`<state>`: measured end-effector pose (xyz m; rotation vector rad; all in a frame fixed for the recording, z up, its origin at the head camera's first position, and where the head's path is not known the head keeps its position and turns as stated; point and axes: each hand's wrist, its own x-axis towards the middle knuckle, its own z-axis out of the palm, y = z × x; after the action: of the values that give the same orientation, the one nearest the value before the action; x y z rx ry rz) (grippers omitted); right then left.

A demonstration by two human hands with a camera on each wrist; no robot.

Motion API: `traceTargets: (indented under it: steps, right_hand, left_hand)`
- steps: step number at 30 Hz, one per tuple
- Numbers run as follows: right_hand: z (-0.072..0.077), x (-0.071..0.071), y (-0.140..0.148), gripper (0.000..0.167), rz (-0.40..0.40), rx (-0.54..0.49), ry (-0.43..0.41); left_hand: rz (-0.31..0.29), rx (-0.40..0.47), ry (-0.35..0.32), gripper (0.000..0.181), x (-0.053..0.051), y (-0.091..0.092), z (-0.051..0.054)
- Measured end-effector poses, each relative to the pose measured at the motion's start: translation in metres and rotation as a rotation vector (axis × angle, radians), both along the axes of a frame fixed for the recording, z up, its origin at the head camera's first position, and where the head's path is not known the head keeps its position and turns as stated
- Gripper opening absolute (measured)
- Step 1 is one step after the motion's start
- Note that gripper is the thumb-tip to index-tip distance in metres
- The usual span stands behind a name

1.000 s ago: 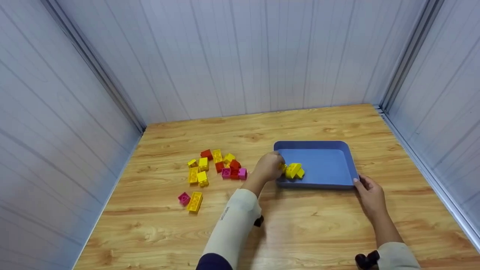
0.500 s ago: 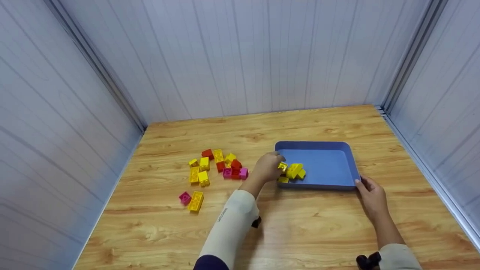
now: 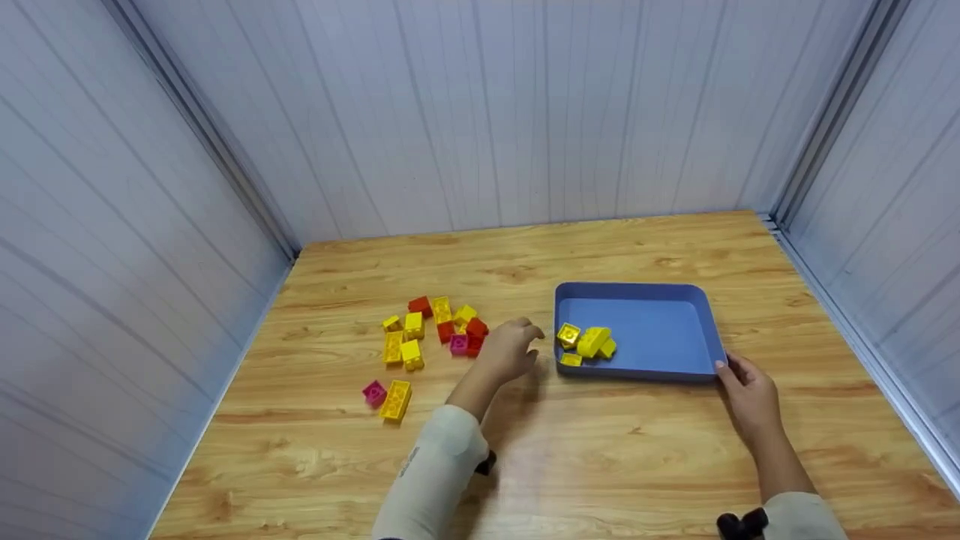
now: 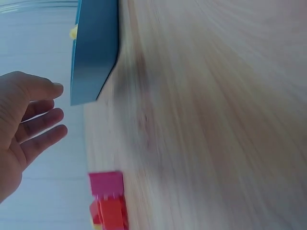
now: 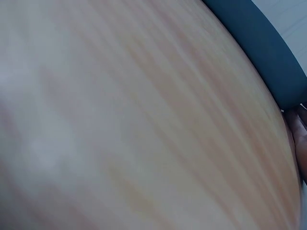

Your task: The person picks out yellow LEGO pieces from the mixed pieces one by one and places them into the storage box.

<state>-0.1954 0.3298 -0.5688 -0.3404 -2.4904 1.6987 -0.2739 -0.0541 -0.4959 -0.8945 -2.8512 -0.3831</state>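
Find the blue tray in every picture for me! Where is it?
Head: the blue tray is right of the middle.
Left wrist: the blue tray is at the top, left of the middle, partly cut off.
Right wrist: only part of it shows, at the top right.
Shared landmark: the wooden table shows in all three.

Looks like a small booth, closer to a lab setup than a home; too tightly framed to tell the building around it. Walled on three sides in pale ribbed panels, with grey metal strips at the corners. Filled below, nearly side to side, by a wood-grain table. Includes black devices at both cuffs, in keeping with a recording space.
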Motion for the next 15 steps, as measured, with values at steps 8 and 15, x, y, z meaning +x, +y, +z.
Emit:
traceTargets:
  steps: [8,15]
  right_hand:
    - [-0.001,0.0,0.0,0.066,-0.001,-0.024,-0.013]
    - [0.001,0.0,0.0,0.066,-0.002,-0.026,-0.018]
  left_hand:
    - [0.092,0.071,-0.034,0.023,0.015,-0.046,0.003]
    - [0.175,0.086,-0.09,0.036,0.027,-0.086,0.004]
